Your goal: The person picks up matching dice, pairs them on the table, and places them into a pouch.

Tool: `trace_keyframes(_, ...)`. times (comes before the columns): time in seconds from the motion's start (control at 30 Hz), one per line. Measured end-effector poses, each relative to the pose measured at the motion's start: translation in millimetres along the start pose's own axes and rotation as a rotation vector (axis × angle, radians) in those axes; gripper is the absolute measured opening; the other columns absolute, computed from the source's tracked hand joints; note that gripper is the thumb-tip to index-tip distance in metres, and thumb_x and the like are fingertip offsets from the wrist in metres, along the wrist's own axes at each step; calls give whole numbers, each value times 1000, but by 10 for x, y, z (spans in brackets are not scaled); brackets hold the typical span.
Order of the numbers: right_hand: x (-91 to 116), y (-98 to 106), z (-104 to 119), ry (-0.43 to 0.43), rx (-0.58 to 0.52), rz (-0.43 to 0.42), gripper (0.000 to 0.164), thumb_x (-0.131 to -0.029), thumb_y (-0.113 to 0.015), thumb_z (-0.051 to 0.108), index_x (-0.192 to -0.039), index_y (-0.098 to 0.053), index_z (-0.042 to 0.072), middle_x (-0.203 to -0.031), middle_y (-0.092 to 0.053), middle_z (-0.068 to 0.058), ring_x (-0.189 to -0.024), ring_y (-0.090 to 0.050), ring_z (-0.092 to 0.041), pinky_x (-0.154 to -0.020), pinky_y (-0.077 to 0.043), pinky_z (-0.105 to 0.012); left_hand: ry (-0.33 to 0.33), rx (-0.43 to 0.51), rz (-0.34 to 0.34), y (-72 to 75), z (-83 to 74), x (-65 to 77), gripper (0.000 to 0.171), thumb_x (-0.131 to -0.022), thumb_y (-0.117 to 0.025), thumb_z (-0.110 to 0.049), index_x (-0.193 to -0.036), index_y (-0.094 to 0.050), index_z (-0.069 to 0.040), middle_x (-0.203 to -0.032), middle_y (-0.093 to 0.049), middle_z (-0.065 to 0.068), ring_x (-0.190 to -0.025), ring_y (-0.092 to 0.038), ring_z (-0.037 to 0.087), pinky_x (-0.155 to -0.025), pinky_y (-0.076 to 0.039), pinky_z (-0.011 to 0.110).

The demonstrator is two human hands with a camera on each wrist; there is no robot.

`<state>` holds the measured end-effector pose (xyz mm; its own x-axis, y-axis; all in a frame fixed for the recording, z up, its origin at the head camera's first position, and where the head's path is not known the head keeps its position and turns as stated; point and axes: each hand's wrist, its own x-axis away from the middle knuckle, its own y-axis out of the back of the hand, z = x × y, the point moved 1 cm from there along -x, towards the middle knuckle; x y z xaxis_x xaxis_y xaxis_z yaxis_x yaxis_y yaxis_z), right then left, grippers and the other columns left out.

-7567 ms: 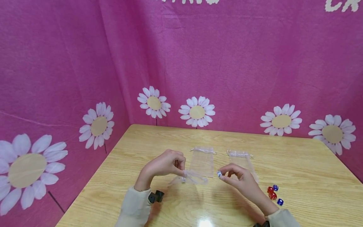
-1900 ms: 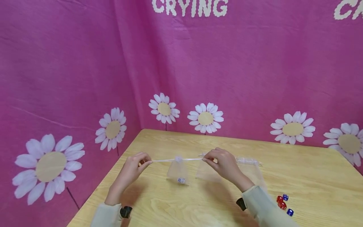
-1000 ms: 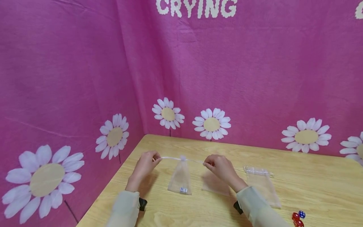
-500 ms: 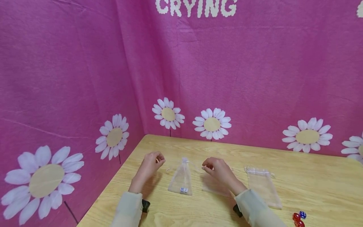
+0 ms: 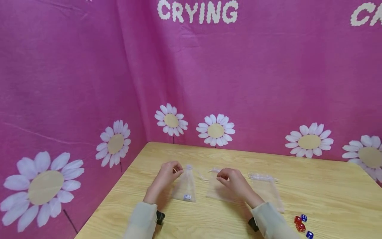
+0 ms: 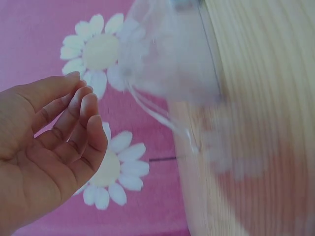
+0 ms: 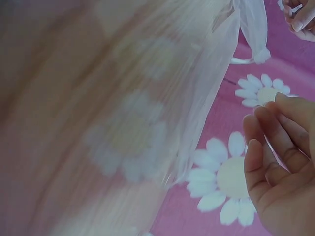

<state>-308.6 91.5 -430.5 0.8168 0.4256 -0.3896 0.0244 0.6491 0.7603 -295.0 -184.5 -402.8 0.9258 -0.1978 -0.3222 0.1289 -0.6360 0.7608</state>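
Observation:
A small sheer drawstring pouch point(image 5: 182, 186) lies on the table, its neck gathered tight, with two white dice point(image 5: 187, 197) at its bottom. My left hand point(image 5: 167, 174) hovers beside the pouch's neck, fingers loosely bent and holding nothing. In the left wrist view the pouch's white cord point(image 6: 160, 114) hangs clear of the fingertips. My right hand point(image 5: 235, 183), also holding nothing, is over a second sheer pouch point(image 5: 215, 189), which lies flat and is partly covered by it. In the right wrist view, sheer fabric point(image 7: 197, 93) lies left of the relaxed fingers point(image 7: 255, 160).
Right of my right hand a third sheer pouch point(image 5: 270, 192) lies flat. Near the front right are red dice point(image 5: 300, 227) and blue dice point(image 5: 309, 234). A pink cloth point(image 5: 256, 83) with daisies hangs behind the wooden table point(image 5: 226, 220).
The right hand earlier pinched a white die, now inside the pouch. Both hands then pulled the pouch's cords outward and let them go. The left hand has since moved right toward the pouch.

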Motion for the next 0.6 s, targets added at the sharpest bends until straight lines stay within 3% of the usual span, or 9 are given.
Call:
trace_keyframes(0.4,416,497,-303,-146,13,-42,6,-90,-68,10,-93,-72,6,-84,-72,-2,-74,-56,-6,-63,-45,-21,-77,91,141,-429,-453,-236,4,-91,-67,-6,-91,-66,-2,-86,-68,9,-77,-59,13,-66,-48,21)
trace_keyframes(0.6,628,659,-433,-125,64,-109,5,-88,-70,10,-88,-72,6,-80,-73,1,-72,-58,-5,-64,-47,-22,-112,122,210,-683,-653,-273,7,-88,-69,0,-93,-65,3,-86,-67,12,-78,-60,15,-67,-48,21)
